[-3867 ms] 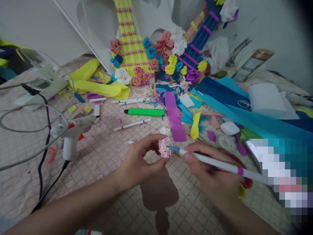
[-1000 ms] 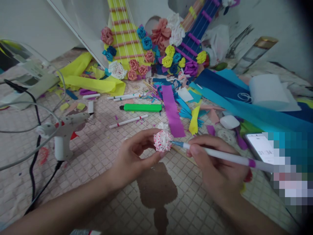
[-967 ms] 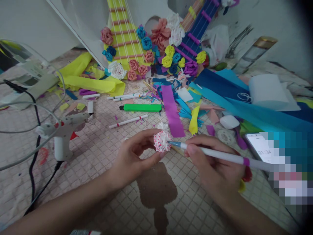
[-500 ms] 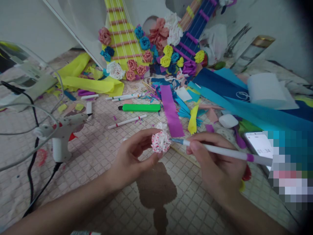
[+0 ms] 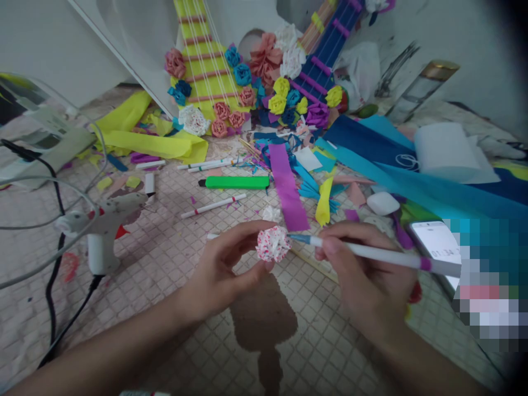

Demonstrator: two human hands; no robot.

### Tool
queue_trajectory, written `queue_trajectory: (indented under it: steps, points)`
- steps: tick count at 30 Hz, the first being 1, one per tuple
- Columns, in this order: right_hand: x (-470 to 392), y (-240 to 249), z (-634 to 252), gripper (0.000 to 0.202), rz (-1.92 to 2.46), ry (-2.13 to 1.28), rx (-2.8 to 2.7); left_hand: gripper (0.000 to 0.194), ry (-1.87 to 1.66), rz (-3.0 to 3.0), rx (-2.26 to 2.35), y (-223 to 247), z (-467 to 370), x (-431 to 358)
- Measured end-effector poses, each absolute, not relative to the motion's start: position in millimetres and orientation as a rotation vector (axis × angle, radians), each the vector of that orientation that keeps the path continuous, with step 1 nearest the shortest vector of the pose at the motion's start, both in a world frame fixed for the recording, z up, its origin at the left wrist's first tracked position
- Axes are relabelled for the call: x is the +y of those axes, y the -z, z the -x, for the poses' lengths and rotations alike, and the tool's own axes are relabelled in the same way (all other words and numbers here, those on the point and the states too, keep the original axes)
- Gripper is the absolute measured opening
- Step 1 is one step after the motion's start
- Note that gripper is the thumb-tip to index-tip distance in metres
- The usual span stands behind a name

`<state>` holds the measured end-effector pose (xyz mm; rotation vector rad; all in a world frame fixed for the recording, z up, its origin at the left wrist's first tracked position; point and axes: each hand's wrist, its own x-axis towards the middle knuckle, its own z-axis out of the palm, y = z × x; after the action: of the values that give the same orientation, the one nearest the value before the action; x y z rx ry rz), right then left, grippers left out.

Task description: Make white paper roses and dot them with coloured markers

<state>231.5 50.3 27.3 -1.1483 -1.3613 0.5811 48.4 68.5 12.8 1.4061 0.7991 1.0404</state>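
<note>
My left hand [image 5: 223, 269] pinches a small white paper flower [image 5: 272, 244] speckled with red dots, just above the tiled floor. My right hand [image 5: 363, 278] grips a white marker pen [image 5: 371, 254] with a blue tip and a purple band. The pen's tip touches the right side of the flower. A second small white paper flower [image 5: 271, 213] lies on the floor just beyond it.
A glue gun [image 5: 105, 220] with cables stands at left. Ahead lie a green marker [image 5: 237, 182], thin pens [image 5: 213, 205], a purple paper strip [image 5: 286, 187], yellow and blue paper, and flower-covered cardboard guitars [image 5: 206, 60]. A phone [image 5: 431, 242] lies at right.
The flower has been turned slightly in my left hand and the pen tip keeps dabbing its side. The view has shifted a little; both hands stay in about the same place.
</note>
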Motion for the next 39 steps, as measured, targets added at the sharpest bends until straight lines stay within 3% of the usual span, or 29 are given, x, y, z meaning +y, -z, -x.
queue_trajectory:
  steps: [8,39]
  points:
    - [51.8,-26.5,-231.3,0.003,1.125,-0.551,-1.254,0.038,-1.071,-1.474,0.786,-10.0,-48.6,69.0]
    - [48.2,-31.2,-232.6,0.011,1.094,-0.488,-1.455,0.046,-0.996,-1.631,0.829,-6.9,-45.8,68.5]
